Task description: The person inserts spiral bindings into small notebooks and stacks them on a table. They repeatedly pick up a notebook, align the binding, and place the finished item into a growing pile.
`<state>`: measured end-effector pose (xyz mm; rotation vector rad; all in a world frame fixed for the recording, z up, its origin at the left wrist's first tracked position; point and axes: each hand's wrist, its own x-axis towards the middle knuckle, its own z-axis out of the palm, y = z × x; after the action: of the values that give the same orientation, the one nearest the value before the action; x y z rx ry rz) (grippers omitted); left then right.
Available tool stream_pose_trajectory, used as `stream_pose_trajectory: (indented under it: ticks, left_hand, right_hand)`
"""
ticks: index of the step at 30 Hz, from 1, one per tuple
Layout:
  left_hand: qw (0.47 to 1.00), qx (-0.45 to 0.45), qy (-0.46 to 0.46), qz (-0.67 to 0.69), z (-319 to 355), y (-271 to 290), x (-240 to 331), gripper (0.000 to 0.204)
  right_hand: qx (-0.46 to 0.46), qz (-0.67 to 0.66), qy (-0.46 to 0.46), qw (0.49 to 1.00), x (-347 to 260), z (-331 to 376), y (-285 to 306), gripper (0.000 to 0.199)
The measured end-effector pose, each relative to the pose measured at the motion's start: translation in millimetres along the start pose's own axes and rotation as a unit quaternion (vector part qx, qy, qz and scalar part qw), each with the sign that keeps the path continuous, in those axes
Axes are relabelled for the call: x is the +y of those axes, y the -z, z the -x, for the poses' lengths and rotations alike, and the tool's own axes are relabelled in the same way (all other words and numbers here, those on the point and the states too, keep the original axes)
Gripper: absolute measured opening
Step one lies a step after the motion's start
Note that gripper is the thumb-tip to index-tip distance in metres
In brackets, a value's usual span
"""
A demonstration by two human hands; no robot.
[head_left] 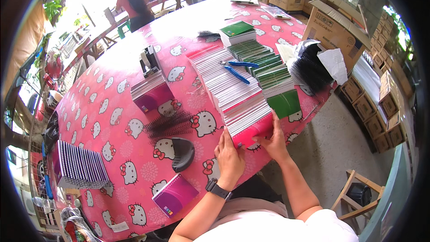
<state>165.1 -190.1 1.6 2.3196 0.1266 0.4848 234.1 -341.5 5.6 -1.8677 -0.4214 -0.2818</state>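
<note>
Both my hands are at the near end of a long row of notebooks [230, 85] standing on edge. My left hand [230, 160] grips the left side of the nearest pink notebook [251, 133], fingers along its edge. My right hand [276, 142] holds its right side, with the thumb on the cover. Blue-handled pliers [237, 75] lie on top of the row. To the right stands a row of green notebooks [283, 103]. Left of my left hand are a dark curved holder [182, 154] and a single purple spiral notebook [175, 195].
Black binding coils [168, 124] lie beside a purple notebook row [154, 95] and a tape dispenser [149, 60]. More coils [312, 68] sit near an open carton [335, 29]. A notebook stack [83, 165] stands far left. A wooden stool [358, 195] is right; another person [133, 4] is beyond.
</note>
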Motion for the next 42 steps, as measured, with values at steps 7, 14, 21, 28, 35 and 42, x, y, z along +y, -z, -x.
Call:
stream_pose_trajectory:
  ticks: [7, 14, 21, 28, 35, 42]
  left_hand:
    - [1.000, 0.001, 0.005, 0.013, 0.6, 2.7, 3.9, 0.081]
    - [1.000, -0.004, -0.004, -0.007, 0.7, 2.1, 2.0, 0.082]
    - [1.000, -0.001, -0.011, -0.020, 0.9, -1.2, 0.2, 0.084]
    - [1.000, -0.009, 0.004, -0.015, -1.3, -0.5, 3.9, 0.085]
    - [1.000, -0.008, 0.022, 0.006, -1.2, 2.6, 2.5, 0.080]
    - [0.997, 0.038, 0.003, 0.062, -7.3, 1.9, -7.7, 0.079]
  right_hand:
    - [0.011, 0.025, 0.011, 1.000, -1.6, -0.5, -2.2, 0.099]
    - [0.012, 0.007, 0.001, 1.000, -1.6, 0.2, -2.3, 0.099]
    - [0.015, 0.003, -0.005, 1.000, 0.3, -0.7, -2.9, 0.100]
    - [0.014, 0.025, -0.009, 1.000, -1.5, -1.3, -1.1, 0.102]
    - [0.023, 0.019, 0.012, 0.999, -3.8, -4.5, -6.9, 0.100]
    - [-0.007, 0.014, 0.022, 1.000, -2.7, -9.6, -10.3, 0.096]
